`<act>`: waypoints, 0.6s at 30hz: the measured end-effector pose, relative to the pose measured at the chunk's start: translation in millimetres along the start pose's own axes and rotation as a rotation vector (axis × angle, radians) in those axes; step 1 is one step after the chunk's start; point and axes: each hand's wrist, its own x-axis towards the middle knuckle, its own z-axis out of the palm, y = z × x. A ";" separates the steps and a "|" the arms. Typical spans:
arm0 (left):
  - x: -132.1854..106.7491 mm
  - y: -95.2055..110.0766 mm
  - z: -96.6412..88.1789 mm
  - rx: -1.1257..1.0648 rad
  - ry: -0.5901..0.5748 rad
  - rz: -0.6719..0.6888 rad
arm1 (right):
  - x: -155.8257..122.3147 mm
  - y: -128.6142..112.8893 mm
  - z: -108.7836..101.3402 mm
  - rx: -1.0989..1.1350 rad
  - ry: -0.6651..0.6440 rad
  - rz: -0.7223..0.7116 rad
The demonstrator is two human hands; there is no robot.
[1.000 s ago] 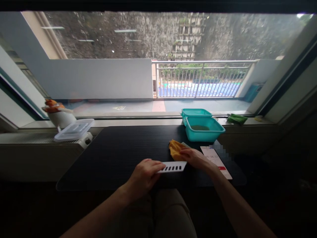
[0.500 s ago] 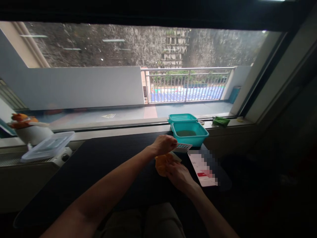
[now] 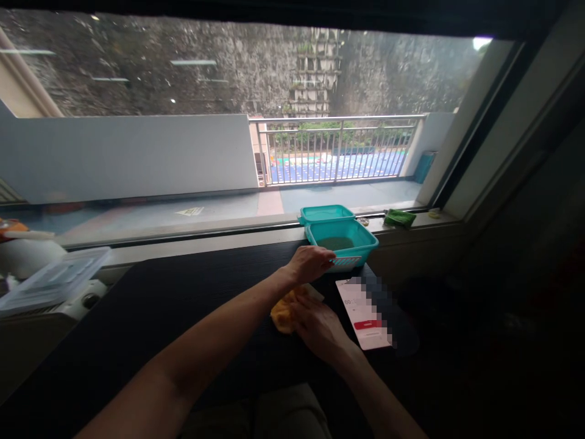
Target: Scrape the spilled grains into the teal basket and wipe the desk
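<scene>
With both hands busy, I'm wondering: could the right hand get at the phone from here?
Probably yes: the right hand is on the yellow cloth, and the phone lies just to its right, with nothing visible between them.

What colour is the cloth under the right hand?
The cloth under the right hand is yellow-orange, seen best in the head view.

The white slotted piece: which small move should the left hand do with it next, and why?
Probably the left hand should lift the white slotted piece slightly: in this view it overlaps the near side of the teal container, seemingly lower than its rim, so a knock looks possible.
</scene>
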 end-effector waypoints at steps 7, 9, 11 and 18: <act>-21.7 -21.3 -17.8 -0.073 0.163 -0.066 | 25.1 54.5 -42.1 -0.374 -0.022 0.224; -31.6 -27.6 -23.5 -0.102 0.190 -0.078 | 35.7 69.2 -49.7 -0.402 -0.072 0.225; -43.5 -35.0 -27.4 -0.128 0.212 -0.090 | 44.9 77.2 -53.0 -0.426 -0.137 0.199; -87.3 -66.7 -30.1 -0.203 0.260 -0.182 | 64.5 68.5 -52.5 -0.503 -0.331 0.135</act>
